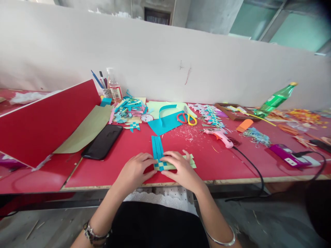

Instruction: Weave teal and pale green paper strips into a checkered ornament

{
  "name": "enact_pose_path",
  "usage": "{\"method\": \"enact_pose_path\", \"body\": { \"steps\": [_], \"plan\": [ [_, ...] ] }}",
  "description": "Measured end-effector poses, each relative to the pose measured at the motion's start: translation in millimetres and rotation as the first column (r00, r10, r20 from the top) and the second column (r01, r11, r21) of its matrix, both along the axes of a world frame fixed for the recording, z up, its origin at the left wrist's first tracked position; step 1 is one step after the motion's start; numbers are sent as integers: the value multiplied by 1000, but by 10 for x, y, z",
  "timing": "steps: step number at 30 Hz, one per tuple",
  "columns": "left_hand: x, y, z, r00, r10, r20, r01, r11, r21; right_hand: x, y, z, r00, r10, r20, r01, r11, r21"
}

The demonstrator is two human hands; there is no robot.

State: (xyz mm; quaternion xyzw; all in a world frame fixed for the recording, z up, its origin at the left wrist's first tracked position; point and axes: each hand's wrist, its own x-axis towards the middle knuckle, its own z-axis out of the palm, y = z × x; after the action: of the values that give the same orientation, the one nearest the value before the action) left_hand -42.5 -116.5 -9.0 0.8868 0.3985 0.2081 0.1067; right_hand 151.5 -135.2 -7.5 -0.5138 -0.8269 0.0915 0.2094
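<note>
Near the table's front edge lies a small weave of paper strips. Its blue strips [156,146] run away from me and its pale green strips [193,161] stick out to the right, crossing in a checkered patch. My left hand [137,168] grips the left edge of this patch between thumb and fingers. From the other side, my right hand [179,168] has its fingers and thumb closed on the patch, covering part of the green strips. Just beyond lies a finished-looking blue and green woven piece [133,126].
A black phone [102,142] and a red board [51,120] are at left. Behind are paper scraps [129,109], a blue sheet [165,124] and scissors [191,119]. To the right are a pink glue gun [219,136] with its cord, a purple power strip [288,155] and a green bottle [276,100].
</note>
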Motion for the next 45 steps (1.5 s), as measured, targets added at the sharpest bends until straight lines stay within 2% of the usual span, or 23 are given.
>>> {"method": "enact_pose_path", "body": {
  "steps": [6,11,20,24,28,37,45],
  "plan": [
    [29,6,-10,992,-110,-58,113,993,42,9,1,-3,999,10,-31,-11,1000,-22],
    [51,-12,34,984,-120,-130,126,991,34,86,22,5,999,33,-37,-36,997,-72],
    [41,-5,-12,993,-118,-7,118,993,19,93,72,23,998,61,-16,-62,997,-50],
    [31,0,-22,993,-116,10,116,993,8,152,84,39,995,90,-45,-94,991,-93],
    [53,-11,-21,997,-75,23,75,997,-6,216,123,42,991,120,-65,-127,984,-123],
    [211,-54,-26,994,109,27,-108,994,-19,204,172,55,980,164,-114,-175,979,-103],
    [265,-46,-59,983,154,103,-148,987,-65,210,184,56,978,169,-119,-182,977,-112]
  ]
}}
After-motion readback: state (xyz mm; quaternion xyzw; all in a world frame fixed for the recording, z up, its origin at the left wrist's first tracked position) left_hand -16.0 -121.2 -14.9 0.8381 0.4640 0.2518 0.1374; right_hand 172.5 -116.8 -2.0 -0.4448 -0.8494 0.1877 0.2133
